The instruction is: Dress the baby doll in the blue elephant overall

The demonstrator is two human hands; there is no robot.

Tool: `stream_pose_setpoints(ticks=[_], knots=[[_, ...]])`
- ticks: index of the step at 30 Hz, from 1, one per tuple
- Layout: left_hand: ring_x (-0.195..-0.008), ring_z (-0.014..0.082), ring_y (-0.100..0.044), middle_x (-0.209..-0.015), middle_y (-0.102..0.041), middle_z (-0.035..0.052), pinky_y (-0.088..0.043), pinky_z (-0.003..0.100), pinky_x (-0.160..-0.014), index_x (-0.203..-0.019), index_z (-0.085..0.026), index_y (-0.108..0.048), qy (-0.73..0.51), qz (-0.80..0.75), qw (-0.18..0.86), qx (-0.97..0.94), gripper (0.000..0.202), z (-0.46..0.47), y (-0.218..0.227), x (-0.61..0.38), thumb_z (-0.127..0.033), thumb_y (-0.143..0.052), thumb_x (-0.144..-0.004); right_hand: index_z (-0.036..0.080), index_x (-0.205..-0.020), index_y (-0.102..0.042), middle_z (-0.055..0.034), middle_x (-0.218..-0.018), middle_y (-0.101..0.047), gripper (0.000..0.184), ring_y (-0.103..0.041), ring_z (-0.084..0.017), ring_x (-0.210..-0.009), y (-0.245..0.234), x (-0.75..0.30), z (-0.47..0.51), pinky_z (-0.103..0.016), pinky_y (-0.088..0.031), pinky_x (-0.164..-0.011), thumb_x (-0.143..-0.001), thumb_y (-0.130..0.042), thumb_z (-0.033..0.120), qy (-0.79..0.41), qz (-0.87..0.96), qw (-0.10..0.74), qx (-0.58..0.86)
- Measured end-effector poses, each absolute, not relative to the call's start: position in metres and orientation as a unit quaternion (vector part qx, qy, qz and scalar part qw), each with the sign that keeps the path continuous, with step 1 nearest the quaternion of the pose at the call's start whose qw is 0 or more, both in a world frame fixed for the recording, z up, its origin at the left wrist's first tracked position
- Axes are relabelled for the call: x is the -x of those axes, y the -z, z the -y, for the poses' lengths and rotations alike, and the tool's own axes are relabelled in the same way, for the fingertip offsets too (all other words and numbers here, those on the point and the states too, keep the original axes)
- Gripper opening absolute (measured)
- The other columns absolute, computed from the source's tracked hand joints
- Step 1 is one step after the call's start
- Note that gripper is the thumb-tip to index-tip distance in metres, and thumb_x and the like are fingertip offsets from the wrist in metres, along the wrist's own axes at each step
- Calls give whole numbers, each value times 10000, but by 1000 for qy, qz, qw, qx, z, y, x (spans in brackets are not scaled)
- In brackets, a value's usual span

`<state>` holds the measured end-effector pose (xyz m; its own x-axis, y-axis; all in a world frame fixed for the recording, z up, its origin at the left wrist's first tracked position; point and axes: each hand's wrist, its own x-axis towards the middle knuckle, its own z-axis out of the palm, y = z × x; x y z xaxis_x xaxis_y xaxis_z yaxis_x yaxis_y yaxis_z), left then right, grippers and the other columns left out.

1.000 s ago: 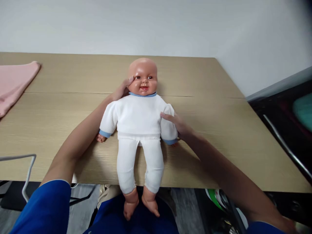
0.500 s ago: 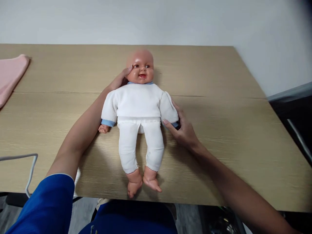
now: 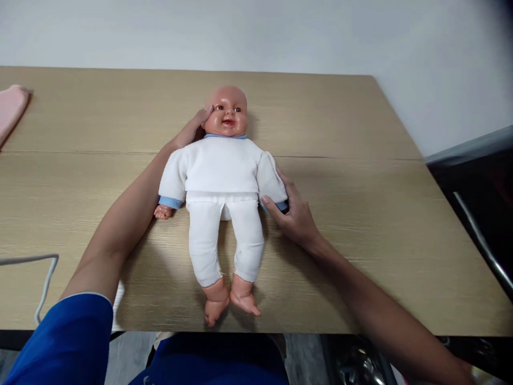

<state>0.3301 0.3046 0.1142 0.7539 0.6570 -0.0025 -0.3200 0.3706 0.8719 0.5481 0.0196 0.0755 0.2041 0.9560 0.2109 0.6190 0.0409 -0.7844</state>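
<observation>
A baby doll (image 3: pixel 221 176) in a white top and white trousers with blue cuffs lies face up on the wooden table (image 3: pixel 360 160), head away from me. My left hand (image 3: pixel 191 130) cups the side and back of the doll's head, thumb on its temple. My right hand (image 3: pixel 292 211) wraps round the doll's forearm at the blue cuff, hiding the doll's hand. The doll's other hand and both bare feet rest on the table, feet near the front edge.
A pink cloth (image 3: pixel 11 107) lies at the table's far left edge. A white wire hanger (image 3: pixel 40 283) pokes over the front left edge. A dark unit with a metal bar (image 3: pixel 476 203) stands to the right of the table. A white wall runs behind.
The doll has slid away from me, so its legs and feet now lie wholly on the table. My right hand moved from the sleeve's upper part down to the cuff and closed round it.
</observation>
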Motion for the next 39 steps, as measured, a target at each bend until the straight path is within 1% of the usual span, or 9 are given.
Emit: stream_pose_setpoints(ticks=[3,6,11,16,22,28,32,36,39], knots=[[-1583,265,-635,-1373,-894,3,-366,497,-1457,-1394,-180,-761,-296,-193,808,-472,431,-313,-108,-331,-402,-415,-1265,356,-1802,-468,-79,-1822,-569,811,-601,-413,-1632,-73,-549,-19,-645,-463,-1394,-1068,-723,591,-205,599,405,659],[-1610,250,-614,-1391,-887,4,-373,469,-1453,-1366,-193,-786,-294,-192,807,-474,444,-315,-107,-331,-389,-403,-1259,319,-1804,-462,-110,-1817,-573,828,-598,-422,-1630,-72,-549,-19,-653,-463,-1388,-1067,-723,592,-201,606,405,655],[-1659,326,-591,-1322,-899,47,-409,495,-1439,-1359,-181,-820,-299,-212,810,-458,439,-312,-109,-331,-440,-499,-1207,320,-1809,-452,-122,-1836,-545,834,-553,-426,-1671,-70,-549,-20,-664,-431,-1407,-1069,-716,600,-203,602,406,657],[-1641,307,-616,-1342,-893,51,-390,478,-1460,-1364,-196,-828,-293,-207,802,-479,462,-321,-98,-330,-502,-521,-1205,305,-1814,-432,-138,-1844,-531,879,-535,-433,-1683,-69,-551,-20,-681,-417,-1410,-1047,-744,601,-208,612,404,647],[-1640,358,-618,-1400,-870,95,-405,516,-1453,-1373,-172,-825,-290,-204,790,-500,510,-326,-92,-331,-548,-526,-1200,307,-1821,-416,-142,-1839,-534,867,-542,-427,-1676,-67,-552,-20,-670,-428,-1403,-1064,-727,593,-199,619,400,646],[-1574,331,-688,-1404,-853,105,-500,554,-1386,-1459,-159,-752,-267,-190,733,-596,539,-327,-98,-327,-452,-347,-1256,236,-1812,-411,-191,-1829,-533,863,-546,-402,-1675,-61,-554,-22,-629,-439,-1401,-1084,-719,581,-171,638,399,636],[-1532,367,-717,-1324,-858,120,-575,610,-1304,-1435,-152,-744,-270,-188,663,-673,598,-331,-96,-328,-508,-299,-1255,239,-1810,-410,-195,-1822,-541,853,-558,-391,-1667,-59,-555,-23,-627,-456,-1389,-1091,-719,578,-164,641,401,634],[-1564,364,-691,-1360,-841,112,-539,617,-1332,-1463,-154,-717,-255,-184,692,-650,611,-334,-92,-328,-529,-277,-1268,262,-1812,-411,-180,-1829,-537,845,-559,-391,-1666,-58,-555,-23,-640,-461,-1385,-1094,-715,587,-159,642,405,631],[-1587,310,-669,-1417,-831,99,-490,574,-1386,-1528,-153,-664,-240,-177,726,-619,620,-334,-93,-327,-504,-210,-1294,264,-1813,-411,-173,-1824,-545,839,-568,-390,-1657,-57,-555,-23,-640,-465,-1384,-1096,-708,584,-160,640,403,635]])
